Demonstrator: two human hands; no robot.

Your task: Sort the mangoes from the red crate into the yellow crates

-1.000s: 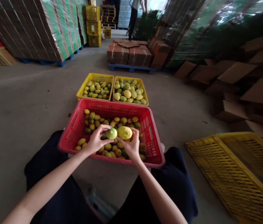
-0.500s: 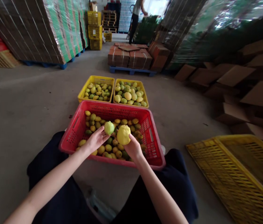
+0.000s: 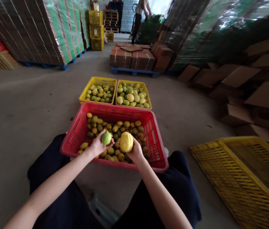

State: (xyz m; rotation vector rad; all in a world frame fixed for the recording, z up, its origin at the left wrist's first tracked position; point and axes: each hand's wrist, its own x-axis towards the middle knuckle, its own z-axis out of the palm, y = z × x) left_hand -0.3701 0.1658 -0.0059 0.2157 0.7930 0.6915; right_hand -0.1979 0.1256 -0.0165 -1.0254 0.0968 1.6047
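Observation:
My left hand (image 3: 99,143) is closed around a small green lemon (image 3: 106,138), which rests on its fingers. Beside it, my right hand (image 3: 136,150) grips a larger, lumpy yellow lemon (image 3: 126,142) from its right side. Both lemons are held apart from each other above a red plastic crate (image 3: 159,152). Inside that crate lie many loose yellow and green lemons (image 3: 99,127), some hidden by my hands. The crate sits between my knees, tilted slightly in view.
Two yellow crates (image 3: 115,92) of lemons stand just beyond the red one. At right lies a yellow crate (image 3: 239,178), near flattened cardboard boxes (image 3: 239,76). Farther back are a blue pallet (image 3: 135,72) of cartons, wrapped stacks (image 3: 62,31) and a person (image 3: 138,19).
My left hand has moved slightly left and down with the green lemon, widening the gap. The yellow lemon has turned in my right hand, showing a different side.

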